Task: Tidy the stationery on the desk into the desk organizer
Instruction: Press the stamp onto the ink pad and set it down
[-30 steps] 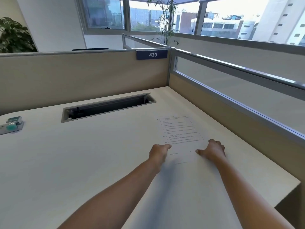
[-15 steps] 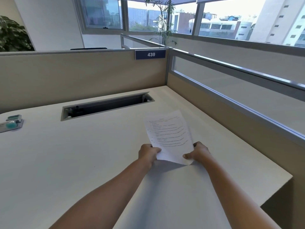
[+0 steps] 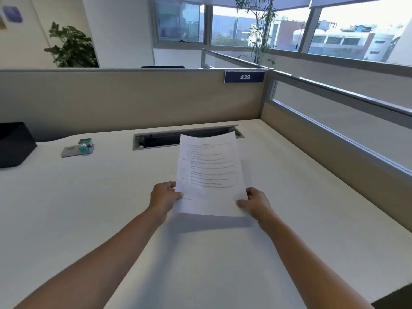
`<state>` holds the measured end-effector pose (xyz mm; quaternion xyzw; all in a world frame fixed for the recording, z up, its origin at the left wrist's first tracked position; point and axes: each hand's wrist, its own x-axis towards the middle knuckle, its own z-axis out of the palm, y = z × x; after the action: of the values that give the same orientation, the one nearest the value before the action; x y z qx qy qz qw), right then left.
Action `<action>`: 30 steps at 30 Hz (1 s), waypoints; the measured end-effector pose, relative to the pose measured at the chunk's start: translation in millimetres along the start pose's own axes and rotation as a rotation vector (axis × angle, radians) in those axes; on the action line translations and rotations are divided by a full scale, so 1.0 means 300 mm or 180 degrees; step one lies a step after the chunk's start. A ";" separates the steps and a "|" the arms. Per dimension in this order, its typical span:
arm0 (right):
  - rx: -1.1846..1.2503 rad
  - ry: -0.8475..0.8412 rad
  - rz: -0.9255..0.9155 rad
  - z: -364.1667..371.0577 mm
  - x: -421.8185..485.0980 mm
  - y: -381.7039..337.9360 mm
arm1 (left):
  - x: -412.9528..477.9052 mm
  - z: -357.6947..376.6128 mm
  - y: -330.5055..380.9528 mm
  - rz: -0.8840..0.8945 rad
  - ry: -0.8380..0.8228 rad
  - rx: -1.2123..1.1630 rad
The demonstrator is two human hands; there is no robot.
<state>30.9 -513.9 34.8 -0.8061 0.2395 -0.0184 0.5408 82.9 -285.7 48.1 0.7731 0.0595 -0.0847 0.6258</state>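
The printed sheet (image 3: pixel 208 175) has come up off the table (image 3: pixel 89 208) and now hangs tilted, left hand (image 3: pixel 163 200) and right hand (image 3: pixel 256 202) fingers pinched on its lower corners, so its unsupported top could flop or crease on the way to the black organizer (image 3: pixel 14 144) far left.

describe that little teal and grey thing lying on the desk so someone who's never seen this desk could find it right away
Start at the back partition with the blue 439 plate, then follow the desk leftward past the long cable slot. Between that slot and the black box at the far left lies a small flat grey item with a teal part on top. It is the only coloured thing lying on the desk.
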 end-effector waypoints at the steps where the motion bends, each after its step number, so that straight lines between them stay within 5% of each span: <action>1: 0.0004 -0.0073 -0.0060 0.038 -0.014 -0.020 | -0.007 -0.051 -0.010 -0.0010 0.0072 -0.0057; 12: -0.0596 -0.0828 -0.0637 0.439 -0.177 -0.136 | -0.161 -0.522 -0.196 -0.0153 0.0732 -0.0018; 30: -0.1071 -0.0475 -0.0683 0.588 -0.260 -0.114 | -0.204 -0.655 -0.356 0.0544 0.0681 0.2092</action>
<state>25.3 -319.6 9.7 -0.9050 0.1113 0.0240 0.4098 13.0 -70.3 -1.7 0.9398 0.0294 0.0348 0.3387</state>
